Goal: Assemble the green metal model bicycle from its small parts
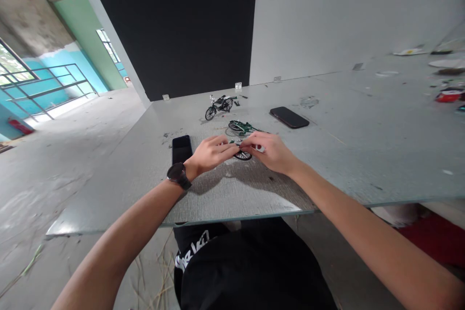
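Observation:
A small black spoked toy bicycle wheel [243, 156] is between my hands, low over the glass tabletop. My left hand [213, 152] is closed, its fingertips pinched at the wheel's left edge. From the other side my right hand [269, 150] pinches the wheel's upper right part, with thumb and fingers together. Small bits near the fingertips are too tiny to make out. Just beyond the hands lies a green toy bicycle frame [244, 127] with a dark wheel at its left end. Farther back stands a black miniature bicycle [219, 107], upright.
A dark phone [181, 149] lies beside my left wrist, and another phone [289, 117] lies farther right. Small dark parts [237, 103] sit by the black bicycle. A black and white panel [181, 34] rises behind the table [345, 164]. Red-and-white clutter [449, 94] is far right.

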`<action>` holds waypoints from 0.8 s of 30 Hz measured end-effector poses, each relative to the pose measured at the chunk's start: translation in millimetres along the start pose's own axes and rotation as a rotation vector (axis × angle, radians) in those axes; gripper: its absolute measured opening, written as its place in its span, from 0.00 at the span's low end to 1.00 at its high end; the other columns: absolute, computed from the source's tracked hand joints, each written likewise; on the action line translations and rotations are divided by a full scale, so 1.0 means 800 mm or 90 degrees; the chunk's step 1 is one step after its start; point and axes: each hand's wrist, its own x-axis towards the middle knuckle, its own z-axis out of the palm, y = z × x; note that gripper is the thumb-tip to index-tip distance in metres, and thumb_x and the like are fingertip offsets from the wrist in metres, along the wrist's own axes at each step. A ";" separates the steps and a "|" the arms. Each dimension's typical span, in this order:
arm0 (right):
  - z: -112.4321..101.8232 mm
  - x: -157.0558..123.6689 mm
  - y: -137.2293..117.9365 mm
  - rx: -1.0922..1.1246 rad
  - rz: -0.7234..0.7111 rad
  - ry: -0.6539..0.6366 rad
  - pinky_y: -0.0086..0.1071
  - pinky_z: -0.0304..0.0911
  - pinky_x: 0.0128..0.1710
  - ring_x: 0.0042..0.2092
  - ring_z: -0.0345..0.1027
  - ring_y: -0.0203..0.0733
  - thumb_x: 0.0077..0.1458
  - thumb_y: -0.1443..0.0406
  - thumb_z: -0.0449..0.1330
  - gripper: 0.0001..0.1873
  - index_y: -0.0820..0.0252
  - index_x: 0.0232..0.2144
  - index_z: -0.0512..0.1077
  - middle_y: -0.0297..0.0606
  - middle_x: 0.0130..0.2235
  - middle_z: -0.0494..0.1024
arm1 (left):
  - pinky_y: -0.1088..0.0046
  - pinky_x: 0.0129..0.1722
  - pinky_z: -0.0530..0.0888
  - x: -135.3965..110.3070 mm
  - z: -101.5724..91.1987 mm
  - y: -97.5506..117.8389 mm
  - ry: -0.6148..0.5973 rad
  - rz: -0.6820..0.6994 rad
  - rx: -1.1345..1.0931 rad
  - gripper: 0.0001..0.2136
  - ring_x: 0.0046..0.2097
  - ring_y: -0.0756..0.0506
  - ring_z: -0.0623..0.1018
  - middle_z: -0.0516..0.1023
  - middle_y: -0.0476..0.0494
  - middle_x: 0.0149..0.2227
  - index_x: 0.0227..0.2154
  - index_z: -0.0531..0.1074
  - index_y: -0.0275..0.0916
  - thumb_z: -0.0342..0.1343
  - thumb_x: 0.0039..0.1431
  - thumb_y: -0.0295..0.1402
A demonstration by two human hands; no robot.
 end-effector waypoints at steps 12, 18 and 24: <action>-0.003 -0.001 -0.003 -0.022 -0.018 0.032 0.36 0.69 0.41 0.39 0.76 0.42 0.67 0.59 0.59 0.12 0.54 0.43 0.82 0.40 0.39 0.81 | 0.74 0.31 0.69 0.004 -0.002 0.000 0.026 -0.065 -0.031 0.10 0.33 0.49 0.74 0.77 0.46 0.31 0.42 0.76 0.39 0.51 0.72 0.35; -0.002 -0.002 -0.002 -0.038 -0.031 0.028 0.36 0.69 0.39 0.38 0.76 0.42 0.67 0.61 0.58 0.13 0.56 0.45 0.82 0.40 0.39 0.81 | 0.74 0.33 0.70 -0.001 0.003 -0.003 0.006 -0.084 -0.046 0.09 0.35 0.48 0.76 0.78 0.46 0.31 0.43 0.76 0.39 0.52 0.71 0.34; -0.001 -0.003 0.001 -0.054 -0.049 0.010 0.36 0.68 0.37 0.38 0.75 0.43 0.68 0.62 0.56 0.14 0.57 0.47 0.81 0.41 0.39 0.80 | 0.73 0.34 0.72 -0.003 0.005 -0.004 -0.012 -0.103 -0.050 0.09 0.36 0.47 0.77 0.78 0.45 0.31 0.42 0.76 0.39 0.52 0.71 0.35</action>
